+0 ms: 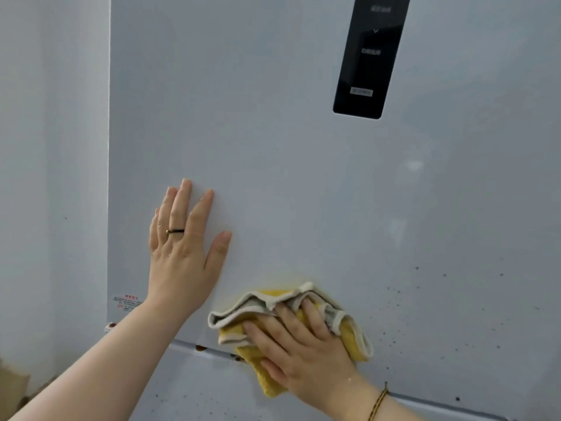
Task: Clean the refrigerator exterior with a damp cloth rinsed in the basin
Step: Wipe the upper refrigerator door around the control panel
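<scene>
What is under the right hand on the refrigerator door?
Under the right hand lies the yellow cloth, pressed against the refrigerator door near its bottom edge. The door behind the cloth is covered, so spots there cannot be seen.

Soft, cool, even light fills the view, fairly bright, with no hard shadows. The glossy pale-grey refrigerator door (pixel 303 147) carries dim blurred reflections at its right and a faint yellow tint around the crumpled yellow-and-grey cloth (pixel 243 314). Lettering on the tall black glass control panel (pixel 367 56) is smeared. Straight edges bow slightly.
</scene>
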Tool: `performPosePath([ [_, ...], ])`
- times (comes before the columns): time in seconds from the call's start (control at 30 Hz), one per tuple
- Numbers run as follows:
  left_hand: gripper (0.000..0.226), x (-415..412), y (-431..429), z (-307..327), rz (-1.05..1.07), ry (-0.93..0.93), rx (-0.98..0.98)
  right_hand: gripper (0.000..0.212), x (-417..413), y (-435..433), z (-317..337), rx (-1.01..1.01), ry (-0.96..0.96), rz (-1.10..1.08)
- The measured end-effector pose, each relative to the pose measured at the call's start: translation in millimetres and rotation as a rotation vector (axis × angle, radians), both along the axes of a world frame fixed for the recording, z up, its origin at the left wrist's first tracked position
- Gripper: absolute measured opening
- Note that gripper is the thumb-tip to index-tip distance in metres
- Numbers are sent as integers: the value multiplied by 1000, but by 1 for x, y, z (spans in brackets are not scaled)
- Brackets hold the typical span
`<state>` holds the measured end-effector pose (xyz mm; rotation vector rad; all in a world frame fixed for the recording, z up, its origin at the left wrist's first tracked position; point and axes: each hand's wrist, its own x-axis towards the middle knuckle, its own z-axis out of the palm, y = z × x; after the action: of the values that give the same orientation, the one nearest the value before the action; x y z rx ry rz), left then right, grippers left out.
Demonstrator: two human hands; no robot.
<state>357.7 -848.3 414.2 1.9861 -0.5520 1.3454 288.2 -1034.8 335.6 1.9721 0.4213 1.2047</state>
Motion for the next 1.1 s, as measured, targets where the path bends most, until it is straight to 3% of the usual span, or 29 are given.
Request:
performPosePath([
  [0.13,74,-15,-9,6,-95,109,-118,39,-13,-32,52,-107,-1,157],
  [0.2,65,-19,-17,10,-109,63,-75,42,-21,-51,101,-69,-103,195],
  [0.33,46,-22,-44,8,-125,-117,95,53,-39,-81,178,257,-362,70],
  [0.4,49,-26,-58,4,-127,-143,133,53,-43,-83,173,469,-463,54],
  [0.47,51,-26,-65,1,-104,-156,142,51,-40,-79,145,542,-524,40],
  [0.77,53,-22,-73,-3,-36,-189,131,47,-57,-98,-17,172,-161,-45],
  [0.93,47,-20,-76,-5,-32,-219,101,48,-63,-128,38,-88,-128,111],
  [1.0,48,-20,-79,-5,-40,-222,73,45,-67,-138,77,-7,-238,104],
  [1.1,48,-20,-83,-6,-37,-221,45,47,-68,-133,97,298,-416,21],
])
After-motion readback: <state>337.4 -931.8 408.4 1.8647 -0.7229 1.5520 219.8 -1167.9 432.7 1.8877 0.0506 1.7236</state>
